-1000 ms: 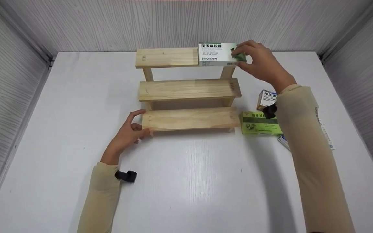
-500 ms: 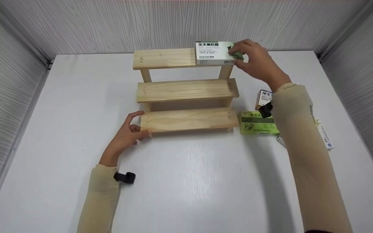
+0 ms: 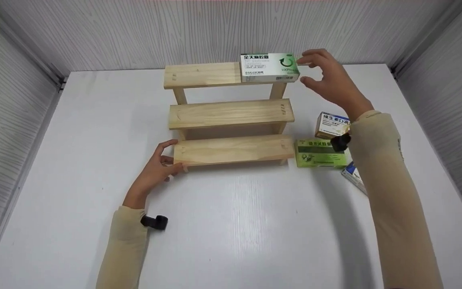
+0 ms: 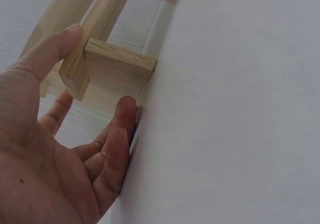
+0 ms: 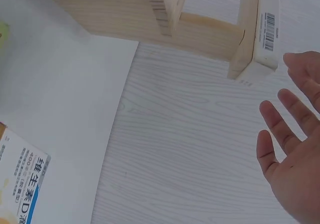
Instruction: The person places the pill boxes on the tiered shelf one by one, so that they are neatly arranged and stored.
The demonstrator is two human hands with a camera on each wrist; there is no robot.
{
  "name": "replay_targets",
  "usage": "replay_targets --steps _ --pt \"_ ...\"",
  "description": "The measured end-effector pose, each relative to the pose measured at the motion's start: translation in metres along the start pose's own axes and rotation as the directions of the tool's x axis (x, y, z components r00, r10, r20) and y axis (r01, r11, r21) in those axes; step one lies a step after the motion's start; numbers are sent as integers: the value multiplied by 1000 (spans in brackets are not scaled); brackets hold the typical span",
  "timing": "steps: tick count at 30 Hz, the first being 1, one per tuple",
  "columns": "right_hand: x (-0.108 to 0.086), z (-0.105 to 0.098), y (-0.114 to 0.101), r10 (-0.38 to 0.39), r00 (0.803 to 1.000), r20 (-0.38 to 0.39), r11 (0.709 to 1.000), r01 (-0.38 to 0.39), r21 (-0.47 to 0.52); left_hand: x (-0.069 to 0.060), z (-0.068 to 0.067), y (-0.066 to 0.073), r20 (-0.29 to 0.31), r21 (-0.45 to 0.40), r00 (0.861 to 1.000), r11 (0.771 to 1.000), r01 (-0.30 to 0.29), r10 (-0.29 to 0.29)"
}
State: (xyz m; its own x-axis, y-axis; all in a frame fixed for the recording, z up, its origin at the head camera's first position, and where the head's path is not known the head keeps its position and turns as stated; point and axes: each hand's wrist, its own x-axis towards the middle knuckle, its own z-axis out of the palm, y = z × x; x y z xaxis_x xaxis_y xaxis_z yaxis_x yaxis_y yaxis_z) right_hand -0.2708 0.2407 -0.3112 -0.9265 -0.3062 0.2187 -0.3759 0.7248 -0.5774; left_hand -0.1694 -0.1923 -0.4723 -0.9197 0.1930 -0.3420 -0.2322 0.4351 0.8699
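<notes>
A three-step wooden shelf rack [image 3: 231,113] stands on the white table. My left hand [image 3: 150,172] grips the left end of its lowest board, thumb at the front edge [image 4: 67,42] and a finger behind. A white and green medicine box [image 3: 265,66] lies flat on the right part of the top board, its right end slightly past the board. Just right of this box is my right hand [image 3: 333,84], fingers spread and holding nothing. In the right wrist view, a small gap separates the fingertips from the box's end [image 5: 267,39].
Right of the rack lie a green medicine box [image 3: 319,158], a white and orange box [image 3: 331,123] and a blue and white box [image 3: 353,176], partly under the right forearm. Grey wood-patterned walls [image 3: 134,32] enclose the table [image 3: 231,224] at the back and sides.
My right hand has let go of the white and green box and drawn back to the right, uncovering its green arrow mark. The left hand keeps its grip on the rack.
</notes>
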Motion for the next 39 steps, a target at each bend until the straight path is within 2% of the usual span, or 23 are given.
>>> replay_targets --steps 7,13,15,21,22,26,33,39 --pt "-21 -18 17 66 998 23 998 -66 -15 -3 -1 5 14 -22 1000 1000 23 -23" --pt "-40 -25 31 98 992 77 995 -97 -23 -19 0 28 27 -10 999 999 40 -40" --pt "-47 -25 35 109 989 101 994 -107 -24 -22 0 32 27 -6 999 999 41 -41" --pt "-72 -20 54 142 972 186 990 -137 -38 -5 0 7 20 -12 999 1000 25 -25" --pt "-76 -19 57 152 968 202 988 -146 -42 -2 -1 3 20 -13 1000 1000 18 -18" --pt "-92 -13 68 196 944 265 981 -186 -63 -3 -1 4 21 -17 1000 1000 5 -5" --pt "-115 -4 86 272 888 370 962 -260 -85 -1 -2 1 22 -12 1000 1000 14 -14" --pt "-133 6 101 325 845 426 946 -298 -130 0 -1 1 24 -9 1000 1000 4 -4"
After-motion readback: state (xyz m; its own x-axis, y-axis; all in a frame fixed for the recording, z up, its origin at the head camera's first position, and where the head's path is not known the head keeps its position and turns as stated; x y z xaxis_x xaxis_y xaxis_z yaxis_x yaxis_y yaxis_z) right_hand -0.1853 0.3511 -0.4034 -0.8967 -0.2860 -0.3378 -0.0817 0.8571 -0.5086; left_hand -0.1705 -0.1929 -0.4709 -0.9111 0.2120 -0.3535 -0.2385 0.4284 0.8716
